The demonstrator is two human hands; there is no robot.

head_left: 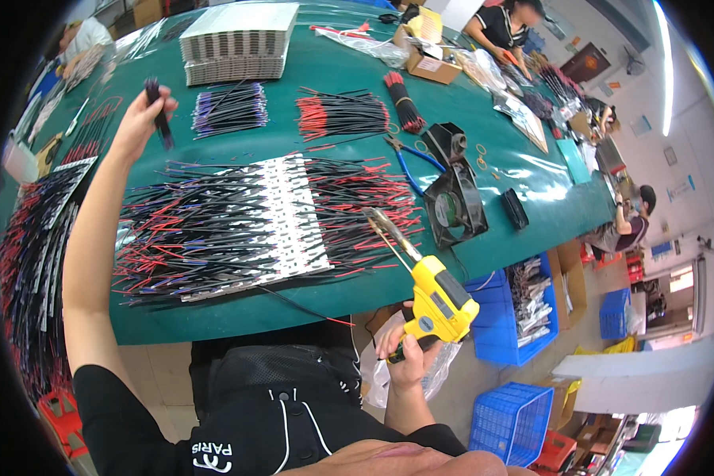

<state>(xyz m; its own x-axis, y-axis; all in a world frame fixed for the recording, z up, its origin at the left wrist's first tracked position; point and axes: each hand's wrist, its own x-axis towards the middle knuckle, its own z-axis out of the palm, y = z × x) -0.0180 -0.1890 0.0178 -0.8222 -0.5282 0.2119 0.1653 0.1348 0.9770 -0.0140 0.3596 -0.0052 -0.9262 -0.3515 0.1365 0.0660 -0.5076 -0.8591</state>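
Note:
My left hand (137, 125) is raised over the far left of the table, its fingers closed round a small bundle of dark wires (159, 115). My right hand (408, 361) grips the handle of a yellow soldering gun (439, 305) at the near table edge. The gun's tip points up and left, close to the right-hand wire ends. In front of me lies a white panel (289, 214) with rows of black wires attached, their red and purple ends fanning out on both sides. A pile of purple-ended wires (230, 109) lies just right of my left hand.
Beyond the panel are red-and-black wires (341, 115), a banded bundle (404, 101) and a stack of white panels (238, 47). Blue-handled pliers (412, 163) and a black fan (454, 208) stand to the right. A blue crate (496, 317) sits below. Other people work farther off.

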